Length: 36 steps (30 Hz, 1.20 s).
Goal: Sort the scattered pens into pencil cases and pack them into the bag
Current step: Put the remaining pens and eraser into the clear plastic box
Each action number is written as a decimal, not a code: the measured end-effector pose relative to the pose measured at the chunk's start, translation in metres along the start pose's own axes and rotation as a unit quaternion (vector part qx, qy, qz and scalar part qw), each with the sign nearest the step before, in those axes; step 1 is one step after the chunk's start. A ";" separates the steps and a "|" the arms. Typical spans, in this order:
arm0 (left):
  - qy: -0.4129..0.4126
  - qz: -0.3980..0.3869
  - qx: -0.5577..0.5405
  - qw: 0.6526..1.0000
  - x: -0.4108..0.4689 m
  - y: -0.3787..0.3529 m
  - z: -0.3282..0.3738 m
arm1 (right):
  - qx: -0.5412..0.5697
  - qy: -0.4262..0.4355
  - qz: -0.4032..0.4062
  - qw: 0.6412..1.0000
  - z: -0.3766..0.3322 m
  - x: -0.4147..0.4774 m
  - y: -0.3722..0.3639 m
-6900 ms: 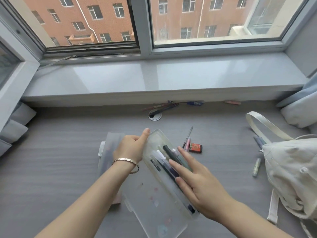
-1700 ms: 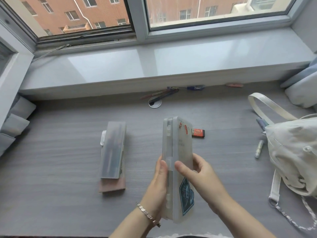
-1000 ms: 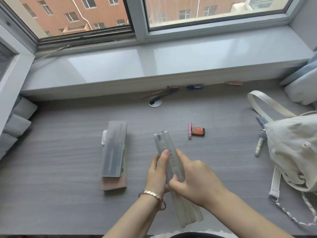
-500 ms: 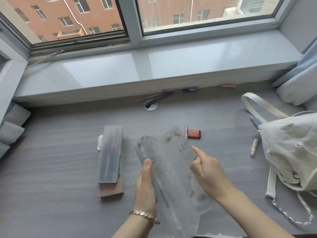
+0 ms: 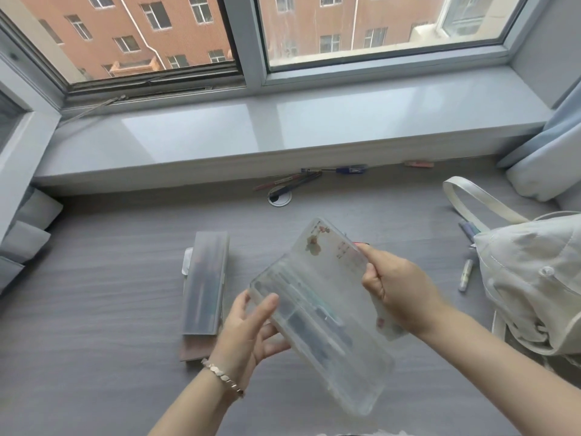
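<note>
We hold the case (image 5: 317,309) over the table (image 5: 94,309), left hand (image 5: 248,335) gripping its base, right hand (image 5: 396,291) pinching the lid (image 5: 333,247) apart, likely for loose pens (image 5: 464,278)

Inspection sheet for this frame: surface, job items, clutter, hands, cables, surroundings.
Surface: grey woodgrain desk below a window sill.
Job's things: clear pencil case open, pens inside; frosted case closed, lying left; cream bag right; loose pens by the sill; pale pen beside the bag.
Clutter: brown flat item under frosted case; pink item by sill.
Hands: left hand grips the case's base; right hand pinches its lid.
Cables: nothing seen.
Surroundings: window, brick building outside; curtain at right.
</note>
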<state>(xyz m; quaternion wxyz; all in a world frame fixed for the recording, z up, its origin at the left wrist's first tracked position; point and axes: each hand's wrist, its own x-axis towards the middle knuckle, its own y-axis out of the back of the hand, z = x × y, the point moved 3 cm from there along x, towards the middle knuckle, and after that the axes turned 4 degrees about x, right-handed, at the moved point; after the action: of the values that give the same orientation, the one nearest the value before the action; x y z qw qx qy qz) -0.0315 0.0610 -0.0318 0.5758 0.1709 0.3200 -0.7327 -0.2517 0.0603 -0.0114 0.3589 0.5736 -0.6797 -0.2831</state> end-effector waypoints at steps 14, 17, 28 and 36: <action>-0.001 0.158 0.082 0.984 0.009 0.037 0.010 | 0.120 -0.233 -0.085 0.961 0.038 0.001 -0.054; -0.003 0.178 0.109 0.978 0.011 0.036 0.012 | -0.013 -0.170 -0.104 0.980 0.062 0.029 -0.067; 0.041 0.180 0.170 0.968 0.016 0.017 0.000 | 0.072 -0.027 0.007 0.997 0.047 0.041 -0.041; 0.048 0.090 0.127 0.987 0.027 -0.008 -0.015 | 0.072 0.377 -0.241 0.891 -0.058 -0.002 -0.040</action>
<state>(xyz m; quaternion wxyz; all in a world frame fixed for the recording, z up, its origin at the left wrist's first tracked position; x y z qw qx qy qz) -0.0483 0.0524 -0.0578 0.5973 0.3056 0.2347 -0.7033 -0.1811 0.0561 -0.0094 0.4669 0.8076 -0.3528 -0.0739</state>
